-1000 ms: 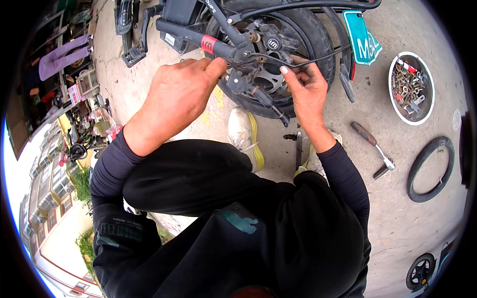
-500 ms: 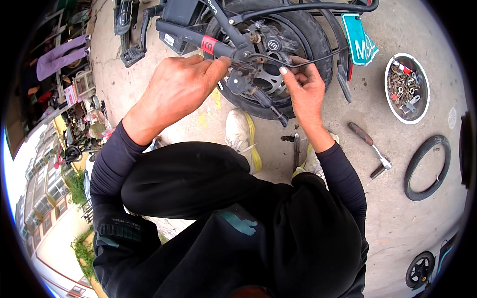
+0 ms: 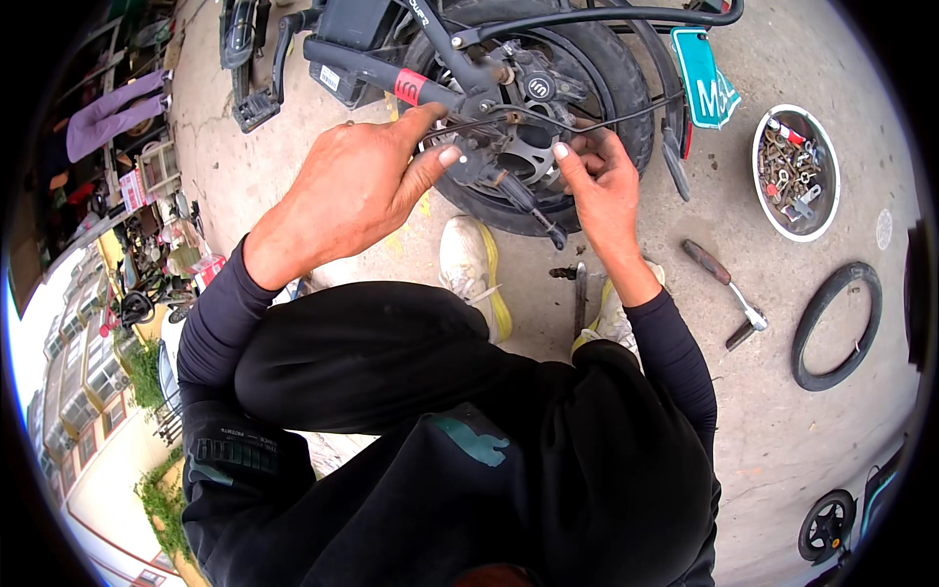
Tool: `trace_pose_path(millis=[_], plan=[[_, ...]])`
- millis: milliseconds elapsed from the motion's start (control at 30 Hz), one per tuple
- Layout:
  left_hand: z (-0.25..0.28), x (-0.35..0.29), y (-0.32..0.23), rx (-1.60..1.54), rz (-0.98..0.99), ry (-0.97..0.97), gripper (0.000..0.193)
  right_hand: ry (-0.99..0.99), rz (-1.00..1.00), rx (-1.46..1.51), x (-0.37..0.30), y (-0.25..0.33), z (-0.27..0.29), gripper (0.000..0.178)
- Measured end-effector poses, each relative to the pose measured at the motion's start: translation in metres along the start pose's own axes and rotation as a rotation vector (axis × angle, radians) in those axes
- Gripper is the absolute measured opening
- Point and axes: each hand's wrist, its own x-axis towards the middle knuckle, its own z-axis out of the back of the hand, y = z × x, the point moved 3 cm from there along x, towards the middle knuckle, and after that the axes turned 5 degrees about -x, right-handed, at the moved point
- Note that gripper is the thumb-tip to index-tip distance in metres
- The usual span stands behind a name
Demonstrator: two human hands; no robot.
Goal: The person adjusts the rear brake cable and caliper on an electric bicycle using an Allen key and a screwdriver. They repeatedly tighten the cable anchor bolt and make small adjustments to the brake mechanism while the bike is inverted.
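My left hand is open beside the red-banded dark frame tube of an electric bike, its thumb apart from its forefinger. From near that forefinger a thin black cable runs across the rear wheel toward the mudguard. My right hand has its fingers curled by the cable, in front of the wheel hub; what they hold, if anything, is hidden. Between my hands hangs a dark kickstand, with a brake disc behind it.
To the right stands a white-rimmed bowl of bolts and small parts. A ratchet wrench and a black tyre lie on the concrete. Another tool lies between my shoes. A green plate hangs behind the wheel.
My left hand has let go of its pinch by the cable and drawn slightly left, thumb and forefinger spreading. My right thumb has dropped a little below the cable.
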Motion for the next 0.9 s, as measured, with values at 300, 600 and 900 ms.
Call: trace_pose_path(millis=[300, 600, 900], plan=[[0.003, 0.000, 0.006, 0.441, -0.350, -0.224, 0.044, 0.036, 0.017, -0.045, 0.000, 0.000, -0.001, 0.042], [-0.002, 0.002, 0.001, 0.027, -0.186, -0.264, 0.056, 0.054, 0.013, -0.012, -0.003, 0.001, 0.000, 0.039], [-0.010, 0.006, 0.008, -0.574, 0.368, 0.069, 0.057, 0.038, 0.057, -0.032, -0.003, 0.001, 0.002, 0.038]])
